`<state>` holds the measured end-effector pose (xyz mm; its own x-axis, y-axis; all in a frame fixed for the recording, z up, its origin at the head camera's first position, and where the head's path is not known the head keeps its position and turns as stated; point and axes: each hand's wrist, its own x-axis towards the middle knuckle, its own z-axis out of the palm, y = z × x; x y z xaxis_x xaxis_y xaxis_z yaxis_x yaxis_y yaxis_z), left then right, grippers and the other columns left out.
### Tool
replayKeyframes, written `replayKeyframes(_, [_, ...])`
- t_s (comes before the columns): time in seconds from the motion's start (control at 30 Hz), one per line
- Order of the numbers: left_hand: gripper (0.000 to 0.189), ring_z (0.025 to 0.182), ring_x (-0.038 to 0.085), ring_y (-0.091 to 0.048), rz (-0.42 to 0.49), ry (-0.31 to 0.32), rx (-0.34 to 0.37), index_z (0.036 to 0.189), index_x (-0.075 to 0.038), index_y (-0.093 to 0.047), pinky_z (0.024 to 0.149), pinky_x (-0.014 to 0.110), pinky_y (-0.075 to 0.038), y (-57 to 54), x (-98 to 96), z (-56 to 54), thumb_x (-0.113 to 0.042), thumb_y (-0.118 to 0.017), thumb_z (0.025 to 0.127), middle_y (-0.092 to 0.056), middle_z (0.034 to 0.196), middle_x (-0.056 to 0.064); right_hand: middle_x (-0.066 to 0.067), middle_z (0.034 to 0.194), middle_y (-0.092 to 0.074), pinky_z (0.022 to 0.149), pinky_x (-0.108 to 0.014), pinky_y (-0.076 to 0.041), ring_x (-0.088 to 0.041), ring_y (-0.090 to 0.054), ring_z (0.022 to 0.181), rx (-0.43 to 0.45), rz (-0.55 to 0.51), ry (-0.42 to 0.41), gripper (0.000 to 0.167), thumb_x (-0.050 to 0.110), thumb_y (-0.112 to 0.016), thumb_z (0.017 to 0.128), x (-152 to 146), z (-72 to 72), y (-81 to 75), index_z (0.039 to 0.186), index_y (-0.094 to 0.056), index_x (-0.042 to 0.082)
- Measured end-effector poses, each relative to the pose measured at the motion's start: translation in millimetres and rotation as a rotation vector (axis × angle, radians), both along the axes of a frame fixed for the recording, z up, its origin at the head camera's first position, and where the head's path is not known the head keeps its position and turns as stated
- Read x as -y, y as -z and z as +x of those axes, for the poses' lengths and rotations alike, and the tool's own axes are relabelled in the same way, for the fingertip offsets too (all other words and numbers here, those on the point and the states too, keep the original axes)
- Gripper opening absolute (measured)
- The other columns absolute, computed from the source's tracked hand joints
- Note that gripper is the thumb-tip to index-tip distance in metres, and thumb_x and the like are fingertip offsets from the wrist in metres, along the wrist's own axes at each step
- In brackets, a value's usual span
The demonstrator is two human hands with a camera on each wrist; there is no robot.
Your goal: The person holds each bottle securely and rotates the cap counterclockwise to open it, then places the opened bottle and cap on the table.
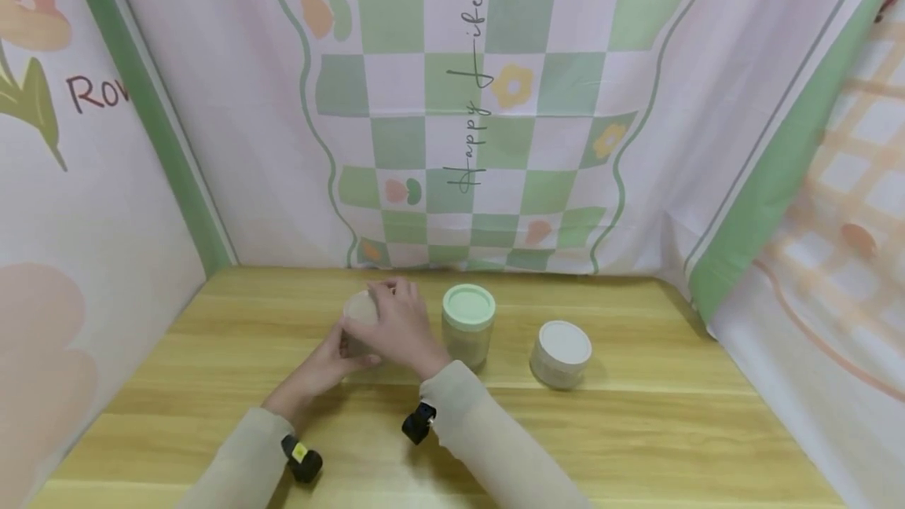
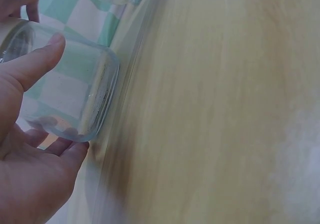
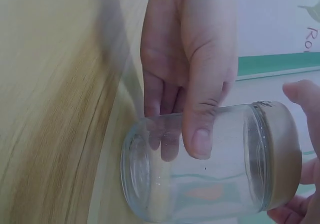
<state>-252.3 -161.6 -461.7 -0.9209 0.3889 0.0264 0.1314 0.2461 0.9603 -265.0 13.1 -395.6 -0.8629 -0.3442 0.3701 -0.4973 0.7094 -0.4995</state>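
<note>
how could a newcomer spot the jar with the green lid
On the wooden table, near the checkered curtain, find the right hand. Just right of it stands the tall jar; its pale green lid sets it apart from the white-lidded jar and the held beige-lidded one.

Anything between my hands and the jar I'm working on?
Nothing visible. The left hand grips the glass jar, and the right hand holds its beige lid. The nearest other thing, the green-lidded jar, stands to the right of both hands, not in between.
</note>
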Motion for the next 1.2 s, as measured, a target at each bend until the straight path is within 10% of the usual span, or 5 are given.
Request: replayKeyframes(1.2, [0.096,0.146,0.046,-0.017,0.004,-0.029,0.045,0.158,-0.004,-0.007,0.115,0.063,-0.017,-1.3,0.6,2.1,-0.027,-0.074,0.093,-0.013,0.162,0.024,-0.014,0.132,-0.052,0.093,-0.04,-0.045,-0.03,-0.044,0.118,-0.036,0.058,-0.026,0.079,0.063,-0.065,0.088,-3.0,-2.7,0.9,0.14,-0.057,0.004])
